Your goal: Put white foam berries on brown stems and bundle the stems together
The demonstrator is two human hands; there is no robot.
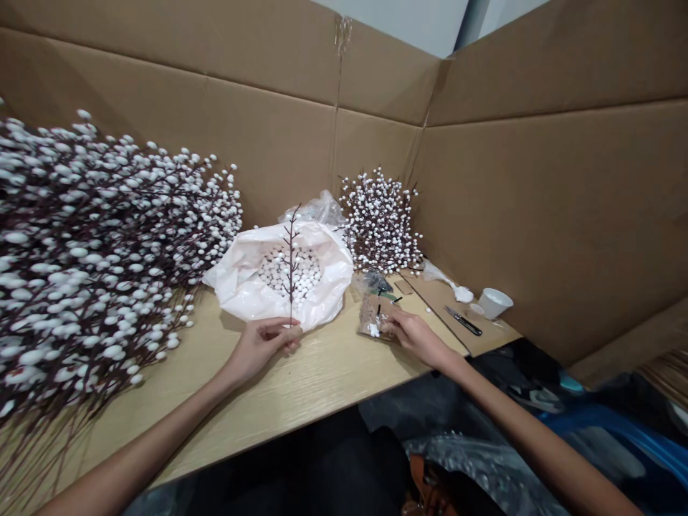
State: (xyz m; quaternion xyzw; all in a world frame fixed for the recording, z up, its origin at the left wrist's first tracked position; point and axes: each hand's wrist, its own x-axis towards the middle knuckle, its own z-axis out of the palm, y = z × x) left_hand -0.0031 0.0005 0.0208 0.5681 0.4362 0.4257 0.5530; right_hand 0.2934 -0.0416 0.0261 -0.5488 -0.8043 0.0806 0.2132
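Bare twig (291, 269) being pinched upright by left hand (262, 345) — best kept steady; right hand (416, 335) being curled at cardboard scrap (367, 313), near tabletop (258, 401) front edge — hold unclear.

With the bag (236, 272) on the bench (322, 380) as clock centre, berries (275, 271) lie in it; the twig (291, 266) stands before it at six o'clock, in the left hand (264, 347); one stem pile (123, 215) lies at nine, a second stem pile (381, 223) at two, the cardboard scrap (366, 315) at four, the snips (469, 326) and cup (495, 303) near three, the cardboard wall (269, 129) behind at twelve.
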